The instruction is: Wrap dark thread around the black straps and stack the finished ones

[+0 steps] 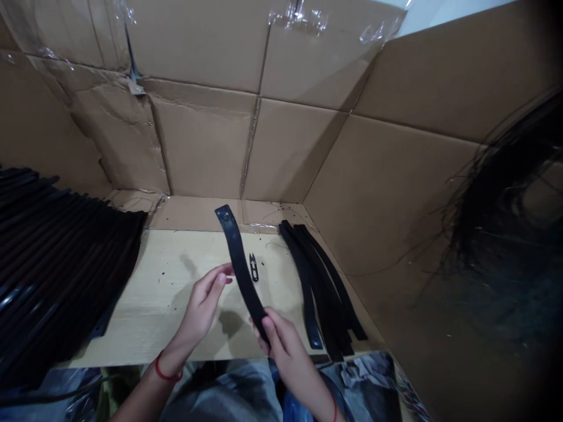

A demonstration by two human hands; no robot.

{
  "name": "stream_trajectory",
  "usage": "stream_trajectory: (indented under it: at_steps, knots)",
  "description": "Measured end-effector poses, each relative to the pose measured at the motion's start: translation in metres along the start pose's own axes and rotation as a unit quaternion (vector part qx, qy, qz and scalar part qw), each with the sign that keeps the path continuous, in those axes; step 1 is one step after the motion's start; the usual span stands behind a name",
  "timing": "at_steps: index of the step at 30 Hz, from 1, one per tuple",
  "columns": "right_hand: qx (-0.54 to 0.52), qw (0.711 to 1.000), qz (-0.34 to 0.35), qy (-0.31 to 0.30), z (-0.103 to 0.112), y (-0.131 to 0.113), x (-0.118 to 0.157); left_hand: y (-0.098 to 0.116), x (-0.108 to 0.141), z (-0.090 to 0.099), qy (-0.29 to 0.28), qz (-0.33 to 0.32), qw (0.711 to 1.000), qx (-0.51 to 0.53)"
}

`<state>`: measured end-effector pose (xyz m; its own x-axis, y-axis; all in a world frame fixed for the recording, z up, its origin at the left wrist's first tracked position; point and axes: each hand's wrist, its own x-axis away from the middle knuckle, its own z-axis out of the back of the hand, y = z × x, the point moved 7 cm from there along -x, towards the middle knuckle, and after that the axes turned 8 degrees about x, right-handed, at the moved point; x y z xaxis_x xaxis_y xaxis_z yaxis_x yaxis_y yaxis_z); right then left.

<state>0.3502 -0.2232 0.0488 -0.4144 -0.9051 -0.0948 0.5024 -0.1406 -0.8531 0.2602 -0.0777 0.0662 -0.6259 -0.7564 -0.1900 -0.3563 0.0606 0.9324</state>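
We hold a long black strap [240,264] up over a light wood board [167,299]. Our right hand [281,351] is closed on the low end of the strap, with the thumb on top and the fingers under it. Our left hand [202,308] is half closed, and its curled fingers hold the side of the strap near the middle. The top end of the strap points away from us and has a round stud [226,216] on it.

Small black snips [254,267] lie on the board, just beside the strap and not touching our hands. To the right, a pile of black straps [321,287] lies on the board, and one strap in it has a stud at its near end. To the left, a big stack of shiny black straps [57,258] lies in rows and covers the edge of the board. Brown cardboard walls [202,140] stand behind the board. A red string [166,372] goes around our left wrist.
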Motion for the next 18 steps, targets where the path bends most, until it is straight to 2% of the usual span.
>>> stream_trajectory:
  at_steps: [2,5,11,15,18]
  knots:
    - [-0.095,0.994,-0.022,-0.04,-0.017,-0.01,0.005,0.001,0.007,-0.009,-0.033,0.039,0.997,0.052]
    - [-0.165,0.984,-0.031,-0.063,-0.031,-0.026,0.004,-0.003,0.022,-0.015,-0.063,0.093,0.984,0.134]
    - [-0.286,0.954,-0.026,-0.083,-0.048,-0.041,-0.002,-0.013,0.042,-0.01,-0.081,0.157,0.959,0.219]
    - [-0.408,0.902,-0.051,-0.129,-0.06,-0.038,-0.006,-0.013,0.046,-0.005,-0.078,0.173,0.95,0.249]
    - [-0.487,0.856,-0.069,-0.156,-0.069,-0.04,-0.01,-0.006,0.042,-0.004,-0.055,0.14,0.961,0.231]
